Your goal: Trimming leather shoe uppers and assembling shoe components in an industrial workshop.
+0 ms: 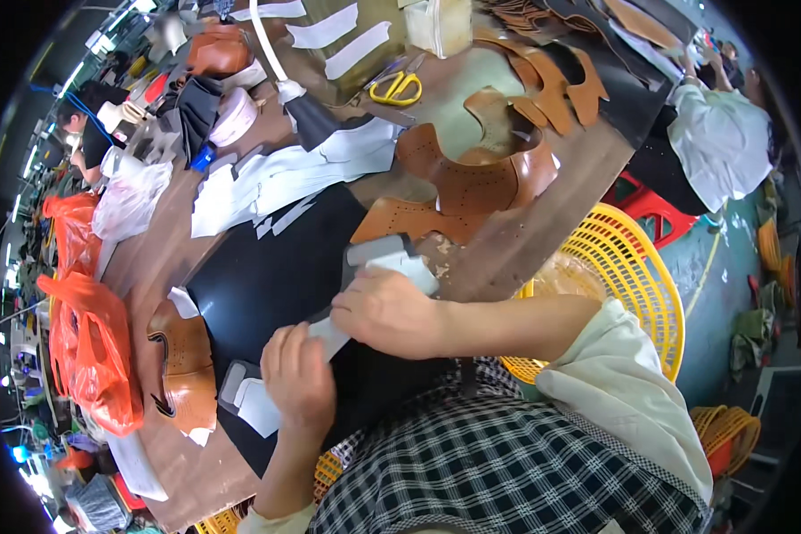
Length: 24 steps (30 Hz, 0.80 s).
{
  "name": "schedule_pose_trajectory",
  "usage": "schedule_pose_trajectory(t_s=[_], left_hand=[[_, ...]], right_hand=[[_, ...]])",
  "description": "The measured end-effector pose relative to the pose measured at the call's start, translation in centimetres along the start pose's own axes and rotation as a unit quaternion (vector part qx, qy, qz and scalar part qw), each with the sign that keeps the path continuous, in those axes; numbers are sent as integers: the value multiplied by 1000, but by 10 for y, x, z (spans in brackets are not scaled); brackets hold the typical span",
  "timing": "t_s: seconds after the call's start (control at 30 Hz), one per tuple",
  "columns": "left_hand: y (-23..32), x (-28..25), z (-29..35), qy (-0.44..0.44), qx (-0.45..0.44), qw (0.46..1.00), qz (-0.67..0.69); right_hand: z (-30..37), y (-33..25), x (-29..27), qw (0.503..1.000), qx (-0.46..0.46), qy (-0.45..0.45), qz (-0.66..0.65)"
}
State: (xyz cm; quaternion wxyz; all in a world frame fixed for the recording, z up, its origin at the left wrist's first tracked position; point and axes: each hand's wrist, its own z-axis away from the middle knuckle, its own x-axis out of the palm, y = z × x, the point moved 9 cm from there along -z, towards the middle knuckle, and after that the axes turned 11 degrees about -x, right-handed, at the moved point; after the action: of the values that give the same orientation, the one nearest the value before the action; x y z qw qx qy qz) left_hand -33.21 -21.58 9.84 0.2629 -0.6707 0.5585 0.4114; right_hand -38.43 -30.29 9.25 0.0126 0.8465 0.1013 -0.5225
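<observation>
My right hand presses down on a grey-white cut piece that lies on a black sheet spread over the brown worktable. My left hand grips the lower end of the same pale strip, fingers curled over it, near the table's front edge. Another pale cut piece lies just left of my left hand. Tan perforated leather shoe parts lie stacked just beyond my right hand.
A tan leather piece lies at the left front. White paper patterns, yellow-handled scissors and more leather parts sit farther back. Orange plastic bags hang at left, a yellow basket stands at right. Other people work at the far corners.
</observation>
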Motion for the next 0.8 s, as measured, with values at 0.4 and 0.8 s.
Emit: schedule_pose_trajectory(t_s=[0.4, 0.8], left_hand=[[-54, -39, 31, 27, -157, 987, 17], [-25, 25, 111, -269, -242, 932, 17]], right_hand=[[19, -23, -20, 997, -2, 43, -65], [59, 27, -10, 992, 74, 30, -100]])
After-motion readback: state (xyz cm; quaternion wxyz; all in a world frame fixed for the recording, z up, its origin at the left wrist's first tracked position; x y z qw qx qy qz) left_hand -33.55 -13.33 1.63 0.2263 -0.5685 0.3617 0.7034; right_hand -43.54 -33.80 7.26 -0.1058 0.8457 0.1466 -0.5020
